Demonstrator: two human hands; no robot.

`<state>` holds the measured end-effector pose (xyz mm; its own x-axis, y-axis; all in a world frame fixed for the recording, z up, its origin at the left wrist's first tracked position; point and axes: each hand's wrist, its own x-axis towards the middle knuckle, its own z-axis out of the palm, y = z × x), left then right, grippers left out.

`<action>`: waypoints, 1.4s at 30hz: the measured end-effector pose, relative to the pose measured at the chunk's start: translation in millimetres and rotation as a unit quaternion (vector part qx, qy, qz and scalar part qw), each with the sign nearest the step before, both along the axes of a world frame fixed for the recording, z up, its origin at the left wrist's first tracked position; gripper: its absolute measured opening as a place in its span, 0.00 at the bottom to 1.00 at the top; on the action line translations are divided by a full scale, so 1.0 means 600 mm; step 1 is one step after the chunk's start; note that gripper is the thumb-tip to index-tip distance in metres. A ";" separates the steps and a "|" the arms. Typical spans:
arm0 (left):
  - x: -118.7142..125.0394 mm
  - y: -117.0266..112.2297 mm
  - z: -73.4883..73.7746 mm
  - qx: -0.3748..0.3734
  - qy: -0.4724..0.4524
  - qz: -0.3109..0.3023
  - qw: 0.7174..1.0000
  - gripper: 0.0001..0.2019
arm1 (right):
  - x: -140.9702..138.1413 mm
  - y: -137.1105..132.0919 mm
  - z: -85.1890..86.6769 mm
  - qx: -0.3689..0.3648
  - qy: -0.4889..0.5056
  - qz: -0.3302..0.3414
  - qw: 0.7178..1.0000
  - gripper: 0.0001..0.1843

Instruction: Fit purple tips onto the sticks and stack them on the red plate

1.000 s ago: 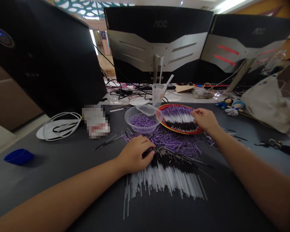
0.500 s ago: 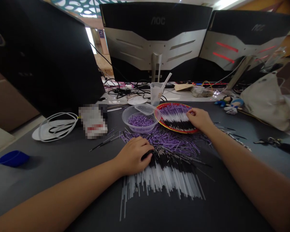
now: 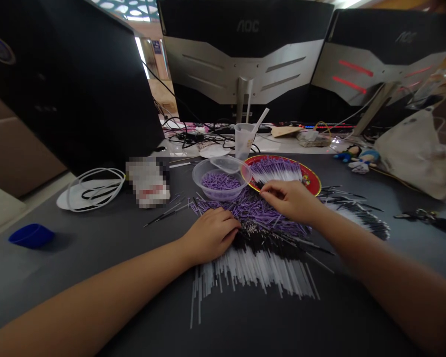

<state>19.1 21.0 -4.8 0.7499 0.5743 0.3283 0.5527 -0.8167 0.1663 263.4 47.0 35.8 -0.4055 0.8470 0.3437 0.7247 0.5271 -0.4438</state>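
My left hand (image 3: 212, 235) lies at the left edge of a heap of thin sticks (image 3: 260, 267) with clear shafts and black ends. Its fingers are closed on some of the black ends. Behind the heap are many loose small purple tubes (image 3: 256, 210). My right hand (image 3: 290, 198) is over these tubes, at the front rim of a red plate (image 3: 312, 183). Thumb and fingers are pinched together; anything between them is too small to make out. Purple-topped sticks (image 3: 277, 171) lie side by side on the plate. A clear plastic bowl (image 3: 221, 196) holds more purple tubes.
Right of my right forearm lies another bunch of black-ended sticks (image 3: 360, 218). A plastic cup with a straw (image 3: 243, 141) stands behind the bowl. A blue cup-like object (image 3: 31, 236), coiled white cable (image 3: 94, 191), small dolls (image 3: 362, 158) and keys (image 3: 427, 218) lie around. Monitors (image 3: 245, 59) stand at the back.
My right hand has moved left and nearer, from the plate's right side to its front rim. My left hand stays at the heap, its fingers closer together. The view has shifted slightly.
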 end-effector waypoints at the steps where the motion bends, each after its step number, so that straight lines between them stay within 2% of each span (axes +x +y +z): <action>1: 0.000 0.000 0.000 0.004 -0.002 0.000 1.000 0.10 | -0.009 -0.012 -0.002 -0.015 -0.011 0.012 1.000 0.11; 5: -0.001 -0.005 0.007 0.032 -0.030 -0.004 0.999 0.11 | -0.020 -0.035 -0.023 -0.026 -0.092 0.032 0.995 0.11; 8: -0.002 -0.010 0.014 0.046 -0.014 -0.072 0.996 0.12 | -0.016 -0.032 -0.040 -0.004 -0.139 0.032 0.990 0.12; 11: -0.002 -0.014 0.019 0.023 0.032 -0.123 0.992 0.13 | -0.017 -0.026 -0.051 0.000 -0.147 0.028 0.989 0.11; 14: -0.001 -0.015 0.022 -0.009 0.049 -0.121 0.991 0.13 | -0.021 -0.024 -0.056 -0.001 -0.140 0.017 0.990 0.11; 20: 0.001 -0.015 0.027 -0.021 0.046 -0.133 0.990 0.10 | -0.025 -0.024 -0.059 0.009 -0.164 0.009 0.986 0.08; 30: 0.000 -0.018 0.024 0.052 0.087 -0.155 0.983 0.10 | -0.025 -0.026 -0.064 0.032 -0.169 -0.004 0.985 0.11; 34: -0.003 -0.013 0.017 0.083 0.044 -0.150 0.984 0.11 | -0.022 -0.025 -0.067 0.037 -0.141 -0.036 0.989 0.12; 38: -0.005 -0.010 0.009 0.083 -0.040 -0.106 0.990 0.11 | -0.021 -0.024 -0.067 0.036 -0.110 -0.082 0.990 0.11; 42: -0.004 -0.008 0.006 0.066 -0.121 -0.068 0.988 0.10 | -0.022 -0.025 -0.066 0.042 -0.118 -0.034 0.992 0.10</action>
<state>16.6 16.0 -1.0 0.7075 0.4141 0.5727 0.3932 -0.9040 0.1679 250.4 32.1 -3.5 -0.4253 0.8479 0.3164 0.8385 0.5008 -0.2149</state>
